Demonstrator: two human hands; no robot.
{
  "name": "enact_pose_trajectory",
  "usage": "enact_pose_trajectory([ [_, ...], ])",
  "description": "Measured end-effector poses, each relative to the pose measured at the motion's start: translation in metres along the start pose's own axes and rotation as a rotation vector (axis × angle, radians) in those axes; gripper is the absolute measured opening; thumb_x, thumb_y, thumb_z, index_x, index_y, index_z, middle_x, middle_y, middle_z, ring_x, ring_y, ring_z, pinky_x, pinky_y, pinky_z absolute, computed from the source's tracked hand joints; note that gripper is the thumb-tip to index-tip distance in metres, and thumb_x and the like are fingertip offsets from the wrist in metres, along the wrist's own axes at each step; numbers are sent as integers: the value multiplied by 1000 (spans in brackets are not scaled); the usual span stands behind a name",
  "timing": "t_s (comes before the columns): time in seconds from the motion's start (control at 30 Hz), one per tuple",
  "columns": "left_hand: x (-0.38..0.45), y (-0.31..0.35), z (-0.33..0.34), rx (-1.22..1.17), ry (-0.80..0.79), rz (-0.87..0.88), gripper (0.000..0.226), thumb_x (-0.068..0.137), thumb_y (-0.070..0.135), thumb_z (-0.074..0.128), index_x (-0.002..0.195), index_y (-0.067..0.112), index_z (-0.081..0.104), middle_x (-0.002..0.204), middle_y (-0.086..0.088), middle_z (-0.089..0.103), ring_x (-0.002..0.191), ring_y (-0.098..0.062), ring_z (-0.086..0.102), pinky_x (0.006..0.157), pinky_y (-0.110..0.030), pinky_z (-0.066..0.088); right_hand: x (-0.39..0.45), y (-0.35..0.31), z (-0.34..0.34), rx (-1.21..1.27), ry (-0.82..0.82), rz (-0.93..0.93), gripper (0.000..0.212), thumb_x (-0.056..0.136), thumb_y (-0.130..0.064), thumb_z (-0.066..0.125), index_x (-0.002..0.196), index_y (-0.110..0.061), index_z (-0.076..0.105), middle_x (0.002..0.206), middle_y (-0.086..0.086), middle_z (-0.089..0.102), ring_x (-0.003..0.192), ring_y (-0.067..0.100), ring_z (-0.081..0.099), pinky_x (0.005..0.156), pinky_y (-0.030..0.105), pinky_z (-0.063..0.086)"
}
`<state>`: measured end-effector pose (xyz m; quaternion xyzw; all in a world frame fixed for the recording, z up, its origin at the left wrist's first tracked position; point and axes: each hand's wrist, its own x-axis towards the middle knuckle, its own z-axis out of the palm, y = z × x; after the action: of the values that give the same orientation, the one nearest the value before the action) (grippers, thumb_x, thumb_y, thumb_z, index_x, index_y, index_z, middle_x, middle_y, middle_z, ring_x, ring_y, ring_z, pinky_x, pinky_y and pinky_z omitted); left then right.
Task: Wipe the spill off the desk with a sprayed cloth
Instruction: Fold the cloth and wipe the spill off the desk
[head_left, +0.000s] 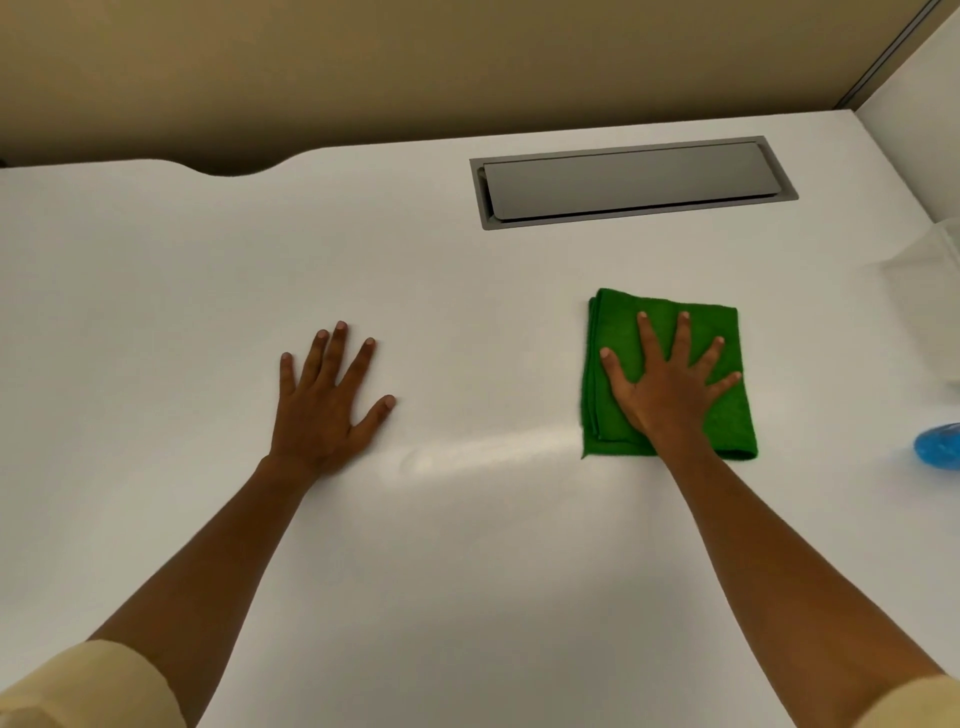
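Head view, one frame.

Desk (467, 545): white top, fills most of the view; wavy far edge with a dip at upper left. Tan wall behind it.

Cloth (727, 421): green, folded into a rough square with layered edges showing along its left side. Lies flat on the desk right of centre, nearer than the cable hatch.

Right hand (670, 389): palm down on the cloth, fingers straight and spread wide apart, thumb out to the left. Fingertips stay within the cloth's outline. Forearm bare, pale yellow sleeve (904, 701) at the lower right corner.

Left hand (327, 405): palm down, flat on the bare desk, well apart from the cloth. Fingers straight and slightly apart, thumb out to the right. Holds nothing. Forearm bare; a matching pale sleeve at the lower left corner.

Wet streak (488, 452): faint glossy band on the desk, running between the left hand and the cloth's lower left corner.

Cable hatch (631, 182): grey rectangular frame set into the desk, far right of centre, its flap tilted.

Blue object (937, 447): translucent, cut by the right edge of the frame, just beside the cloth's right side; kind cannot be told.

Clear plastic item (930, 260): pale, blurred, at the right edge, beyond the blue object.
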<state>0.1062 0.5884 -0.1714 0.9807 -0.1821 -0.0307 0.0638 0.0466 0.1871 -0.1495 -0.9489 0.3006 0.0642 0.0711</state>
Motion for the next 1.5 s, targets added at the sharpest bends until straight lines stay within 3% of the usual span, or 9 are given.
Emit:
enact_pose_trajectory([
  [0.47,-1,-3,1,-141,70,-22,62,99,41,20,158,21,18,167,-7,11,154,-26,10,122,-55,13,-103,-155,26,-1,-26,-465,80,78,-85,15,148,-48,10,163,4,-2,144,48,-10,104,74,-4],
  [0.63,1,-5,3,-129,49,-23,61,100,40,19,159,22,17,167,-8,10,154,-28,9,122,-56,13,-141,-160,32,27,-28,-512,78,80,-82,26,148,-47,15,163,3,0,145,46,-9,105,74,-3],
  [0.83,1,-6,4,-121,28,-32,63,100,48,18,159,26,13,168,-4,3,155,-24,2,123,-54,8,-167,-140,33,24,-63,-539,77,80,-82,26,148,-49,13,163,1,-2,145,44,-12,106,74,-1],
  [1.1,1,-2,1,-102,36,-50,63,99,52,23,158,30,19,168,-2,5,155,-25,7,122,-53,9,-160,-79,26,-20,-59,-369,79,79,-85,22,148,-50,12,163,0,1,146,43,-7,107,74,0],
  [1.5,1,0,0,-101,46,-58,63,99,52,23,158,30,20,168,-1,6,155,-25,7,123,-53,10,-62,31,8,-3,-9,102,80,76,-88,14,147,-52,5,163,0,4,146,44,-1,106,76,6],
])
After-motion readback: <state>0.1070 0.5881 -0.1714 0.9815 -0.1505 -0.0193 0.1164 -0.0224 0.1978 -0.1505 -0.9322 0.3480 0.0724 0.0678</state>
